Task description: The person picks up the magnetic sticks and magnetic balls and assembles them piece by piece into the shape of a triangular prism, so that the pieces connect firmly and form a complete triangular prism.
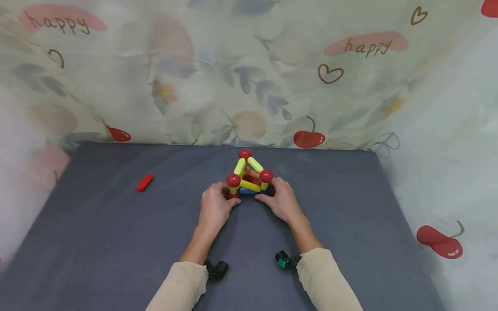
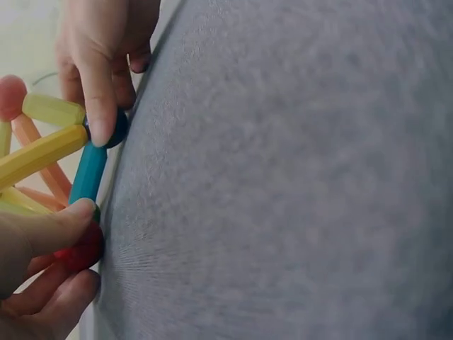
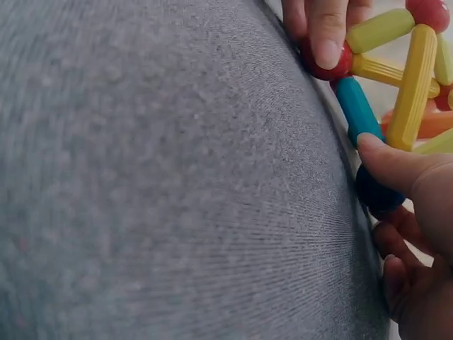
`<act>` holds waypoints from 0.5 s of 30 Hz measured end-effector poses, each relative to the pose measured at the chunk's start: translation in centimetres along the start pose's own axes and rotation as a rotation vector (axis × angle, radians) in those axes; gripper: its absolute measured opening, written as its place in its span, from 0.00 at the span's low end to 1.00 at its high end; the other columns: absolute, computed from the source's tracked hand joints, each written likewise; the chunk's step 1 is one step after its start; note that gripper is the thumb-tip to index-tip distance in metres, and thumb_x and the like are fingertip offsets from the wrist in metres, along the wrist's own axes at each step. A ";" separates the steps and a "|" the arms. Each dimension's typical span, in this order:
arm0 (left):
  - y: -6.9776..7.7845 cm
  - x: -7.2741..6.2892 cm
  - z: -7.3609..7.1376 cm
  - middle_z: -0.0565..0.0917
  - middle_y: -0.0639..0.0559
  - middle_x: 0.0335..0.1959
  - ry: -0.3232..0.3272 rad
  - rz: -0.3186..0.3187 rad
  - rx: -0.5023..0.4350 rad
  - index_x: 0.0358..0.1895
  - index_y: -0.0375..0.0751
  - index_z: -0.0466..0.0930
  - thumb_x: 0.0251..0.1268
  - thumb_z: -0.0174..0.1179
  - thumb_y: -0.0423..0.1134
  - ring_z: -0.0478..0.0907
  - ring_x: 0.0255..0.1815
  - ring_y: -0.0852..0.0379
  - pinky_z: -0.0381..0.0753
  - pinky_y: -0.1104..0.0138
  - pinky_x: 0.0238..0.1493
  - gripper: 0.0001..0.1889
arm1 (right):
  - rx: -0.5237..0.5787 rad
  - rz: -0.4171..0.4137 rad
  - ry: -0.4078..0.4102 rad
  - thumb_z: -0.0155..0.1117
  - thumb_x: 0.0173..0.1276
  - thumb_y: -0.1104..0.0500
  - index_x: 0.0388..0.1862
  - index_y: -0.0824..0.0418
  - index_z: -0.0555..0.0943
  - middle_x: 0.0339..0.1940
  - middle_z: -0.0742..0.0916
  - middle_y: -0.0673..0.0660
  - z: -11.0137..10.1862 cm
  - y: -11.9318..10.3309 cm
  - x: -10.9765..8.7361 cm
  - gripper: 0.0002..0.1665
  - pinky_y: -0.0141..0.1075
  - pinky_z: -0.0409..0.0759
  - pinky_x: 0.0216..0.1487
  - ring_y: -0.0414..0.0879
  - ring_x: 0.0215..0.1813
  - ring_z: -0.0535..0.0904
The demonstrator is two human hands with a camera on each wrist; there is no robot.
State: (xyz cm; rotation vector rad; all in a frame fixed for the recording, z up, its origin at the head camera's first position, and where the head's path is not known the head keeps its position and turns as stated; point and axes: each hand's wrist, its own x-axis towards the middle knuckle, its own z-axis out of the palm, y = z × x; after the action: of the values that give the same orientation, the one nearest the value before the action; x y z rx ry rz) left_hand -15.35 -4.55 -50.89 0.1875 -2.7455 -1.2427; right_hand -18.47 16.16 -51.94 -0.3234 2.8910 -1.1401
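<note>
A frame of toy building sticks and balls stands near the far edge of the table in the head view. Its upper triangle has a red ball at each corner, joined by yellow and yellow-green sticks. Low at the front, a blue stick runs between two balls. With thumb and fingers my left hand grips the lower red ball at one end. Around the dark blue ball at the other end curl the thumb and fingers of my right hand. Orange sticks show behind.
A loose red stick lies on the dark grey table, left of the frame. Behind the table hangs a patterned cloth, and a similar cloth rises along the sides. A black wrist device sits under the right sleeve.
</note>
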 end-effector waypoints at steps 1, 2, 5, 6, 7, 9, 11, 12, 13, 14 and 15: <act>0.0 0.0 0.0 0.86 0.42 0.40 -0.003 0.007 0.002 0.46 0.37 0.86 0.52 0.80 0.42 0.83 0.41 0.46 0.85 0.54 0.47 0.20 | -0.006 0.000 0.009 0.77 0.63 0.49 0.59 0.61 0.82 0.46 0.84 0.60 0.1 0.0 -0.1 0.29 0.46 0.75 0.49 0.54 0.47 0.76; 0.0 0.1 0.1 0.87 0.42 0.40 -0.002 0.013 0.000 0.47 0.37 0.86 0.53 0.79 0.41 0.84 0.41 0.46 0.86 0.54 0.47 0.20 | -0.010 -0.008 0.014 0.76 0.64 0.50 0.60 0.61 0.82 0.48 0.84 0.60 0.1 0.1 -0.1 0.29 0.47 0.77 0.51 0.54 0.48 0.77; 0.0 0.2 0.2 0.88 0.41 0.42 0.010 0.019 -0.008 0.47 0.36 0.86 0.54 0.79 0.41 0.85 0.42 0.45 0.87 0.54 0.47 0.20 | -0.016 -0.033 0.017 0.74 0.66 0.50 0.61 0.62 0.81 0.53 0.85 0.61 0.3 0.2 -0.2 0.29 0.50 0.78 0.57 0.56 0.52 0.78; 0.0 0.3 0.2 0.88 0.41 0.42 0.013 0.018 -0.014 0.48 0.36 0.86 0.54 0.78 0.40 0.86 0.42 0.45 0.87 0.54 0.47 0.19 | -0.019 -0.041 0.016 0.74 0.66 0.50 0.62 0.61 0.81 0.54 0.84 0.61 0.4 0.3 -0.2 0.29 0.51 0.79 0.58 0.56 0.53 0.78; 0.0 0.3 0.2 0.88 0.41 0.43 0.014 0.014 -0.019 0.48 0.36 0.86 0.55 0.78 0.40 0.86 0.43 0.45 0.87 0.54 0.48 0.19 | -0.022 -0.044 0.016 0.73 0.67 0.49 0.63 0.61 0.81 0.55 0.84 0.61 0.5 0.3 -0.2 0.29 0.51 0.79 0.59 0.56 0.54 0.79; 0.0 0.3 0.2 0.89 0.41 0.44 0.009 0.003 -0.028 0.48 0.36 0.86 0.55 0.78 0.40 0.87 0.44 0.45 0.87 0.54 0.49 0.20 | -0.017 -0.042 0.024 0.73 0.67 0.49 0.64 0.61 0.80 0.55 0.84 0.61 0.7 0.5 -0.3 0.30 0.51 0.79 0.60 0.56 0.55 0.79; 0.0 0.2 0.3 0.88 0.41 0.44 0.002 -0.006 -0.032 0.49 0.36 0.85 0.55 0.78 0.40 0.87 0.44 0.45 0.87 0.54 0.49 0.20 | -0.012 -0.035 0.039 0.74 0.66 0.49 0.63 0.61 0.80 0.55 0.84 0.61 0.9 0.6 -0.3 0.30 0.50 0.80 0.59 0.55 0.54 0.79; 0.0 0.1 0.4 0.88 0.41 0.44 0.001 -0.008 -0.032 0.49 0.36 0.85 0.55 0.78 0.40 0.87 0.44 0.46 0.87 0.54 0.49 0.20 | -0.008 -0.033 0.048 0.74 0.66 0.49 0.63 0.61 0.80 0.54 0.84 0.61 1.0 0.6 -0.4 0.30 0.50 0.80 0.58 0.55 0.52 0.80; 0.0 0.1 0.4 0.88 0.42 0.44 0.001 -0.009 -0.029 0.48 0.36 0.85 0.54 0.78 0.41 0.86 0.44 0.46 0.87 0.54 0.48 0.20 | -0.003 -0.029 0.057 0.75 0.66 0.49 0.63 0.60 0.80 0.53 0.84 0.61 1.0 0.6 -0.3 0.30 0.49 0.80 0.57 0.55 0.51 0.80; 0.0 0.1 0.5 0.88 0.42 0.43 0.003 -0.008 -0.027 0.48 0.37 0.85 0.54 0.79 0.41 0.86 0.43 0.46 0.87 0.54 0.48 0.20 | 0.003 -0.027 0.066 0.75 0.65 0.49 0.63 0.60 0.80 0.52 0.85 0.61 1.0 0.7 -0.4 0.30 0.49 0.80 0.56 0.55 0.50 0.79; 0.1 0.1 0.5 0.87 0.42 0.43 0.005 -0.005 -0.024 0.48 0.37 0.86 0.54 0.79 0.41 0.86 0.43 0.46 0.87 0.54 0.47 0.20 | 0.005 -0.026 0.072 0.75 0.65 0.49 0.63 0.60 0.80 0.51 0.85 0.61 1.0 0.7 -0.3 0.30 0.49 0.79 0.54 0.55 0.49 0.79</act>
State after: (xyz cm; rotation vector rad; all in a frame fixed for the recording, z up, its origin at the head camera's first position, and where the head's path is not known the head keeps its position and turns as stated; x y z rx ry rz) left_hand -15.51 -4.13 -51.19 0.1951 -2.7264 -1.2741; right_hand -18.17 16.02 -53.18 -0.3274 2.9535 -1.1877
